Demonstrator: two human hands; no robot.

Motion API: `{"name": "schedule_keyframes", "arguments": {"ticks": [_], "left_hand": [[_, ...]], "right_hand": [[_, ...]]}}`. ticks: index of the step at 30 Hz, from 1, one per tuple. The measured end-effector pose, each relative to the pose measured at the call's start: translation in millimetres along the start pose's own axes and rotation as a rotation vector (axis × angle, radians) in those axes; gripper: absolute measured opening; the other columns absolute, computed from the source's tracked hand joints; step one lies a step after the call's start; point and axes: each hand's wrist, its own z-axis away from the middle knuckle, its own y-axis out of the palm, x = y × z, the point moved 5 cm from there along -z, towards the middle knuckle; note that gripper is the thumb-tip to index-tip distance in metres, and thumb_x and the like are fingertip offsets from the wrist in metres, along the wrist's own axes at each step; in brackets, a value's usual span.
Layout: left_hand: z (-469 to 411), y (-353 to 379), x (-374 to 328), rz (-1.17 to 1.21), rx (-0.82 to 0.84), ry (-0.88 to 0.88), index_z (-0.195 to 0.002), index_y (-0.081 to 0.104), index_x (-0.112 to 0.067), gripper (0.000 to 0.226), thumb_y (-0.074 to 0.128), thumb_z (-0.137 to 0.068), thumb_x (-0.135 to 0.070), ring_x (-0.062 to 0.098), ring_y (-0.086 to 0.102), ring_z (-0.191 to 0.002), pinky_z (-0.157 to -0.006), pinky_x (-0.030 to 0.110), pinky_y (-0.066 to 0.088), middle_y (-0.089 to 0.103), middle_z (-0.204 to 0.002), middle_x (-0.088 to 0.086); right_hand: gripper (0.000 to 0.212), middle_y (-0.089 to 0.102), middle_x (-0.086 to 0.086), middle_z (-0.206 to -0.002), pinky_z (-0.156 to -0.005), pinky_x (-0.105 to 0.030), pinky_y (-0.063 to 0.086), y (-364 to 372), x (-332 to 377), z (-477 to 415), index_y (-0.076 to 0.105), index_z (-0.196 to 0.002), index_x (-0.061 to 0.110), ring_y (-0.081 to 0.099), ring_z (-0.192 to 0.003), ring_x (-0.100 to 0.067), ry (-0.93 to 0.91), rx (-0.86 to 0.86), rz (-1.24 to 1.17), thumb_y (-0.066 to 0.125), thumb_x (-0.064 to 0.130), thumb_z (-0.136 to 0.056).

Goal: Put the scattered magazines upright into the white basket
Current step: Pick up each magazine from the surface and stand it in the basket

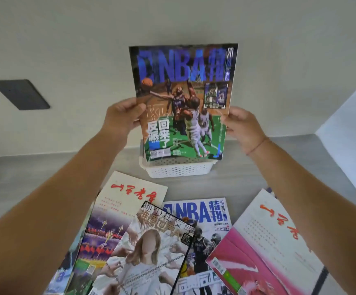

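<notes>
I hold an NBA magazine (183, 99) upright with both hands, its lower edge just above the white perforated basket (179, 169) on the grey floor near the wall. My left hand (122, 117) grips its left edge and my right hand (242, 126) grips its right edge. The magazine hides most of the basket's inside. Several magazines lie scattered in front of me: a cream one with red script (128, 201), one with a figure in white (151, 252), a second NBA issue (202, 226) and a pink-and-white one (268, 248).
A white wall rises behind the basket, with a dark square plate (21, 94) on it at the left. A white ledge or furniture edge (347, 116) stands at the right. Grey floor (45, 167) surrounds the basket.
</notes>
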Motion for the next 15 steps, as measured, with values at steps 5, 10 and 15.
{"name": "schedule_keyframes", "arguments": {"ticks": [5, 10, 15], "left_hand": [[-37.1, -8.3, 13.5, -0.018, -0.083, -0.029, -0.111, 0.065, -0.006, 0.025, 0.054, -0.089, -0.001, 0.008, 0.065, -0.066, -0.063, 0.019, 0.056, 0.070, -0.075, -0.004], [-51.3, -11.6, 62.1, -0.035, -0.147, -0.135, -0.095, 0.070, -0.013, 0.020, 0.056, -0.088, 0.000, 0.011, 0.060, -0.059, -0.062, 0.021, 0.054, 0.068, -0.055, -0.010], [-55.8, -16.5, 99.5, -0.020, -0.259, -0.239, -0.086, 0.070, -0.011, 0.010, 0.064, -0.085, -0.004, 0.015, 0.061, -0.052, -0.053, 0.022, 0.055, 0.067, -0.058, 0.001]], "right_hand": [[0.016, 0.063, 0.001, -0.080, -0.092, -0.044, 0.050, 17.2, -3.7, -43.9, 0.068, -0.101, 0.009, 0.057, -0.085, -0.019, -0.009, -0.097, 0.104, 0.059, 0.008, -0.088], [0.020, 0.070, -0.024, -0.091, -0.081, -0.047, 0.054, 31.7, -45.9, -62.2, 0.068, -0.083, -0.001, 0.044, -0.071, -0.020, 0.146, -0.098, 0.200, 0.061, 0.017, -0.088], [0.011, 0.072, -0.011, -0.086, -0.085, -0.048, 0.055, 34.7, -68.0, -67.0, 0.071, -0.081, 0.015, 0.067, -0.081, -0.030, 0.222, -0.198, 0.218, 0.061, 0.011, -0.084]]}}
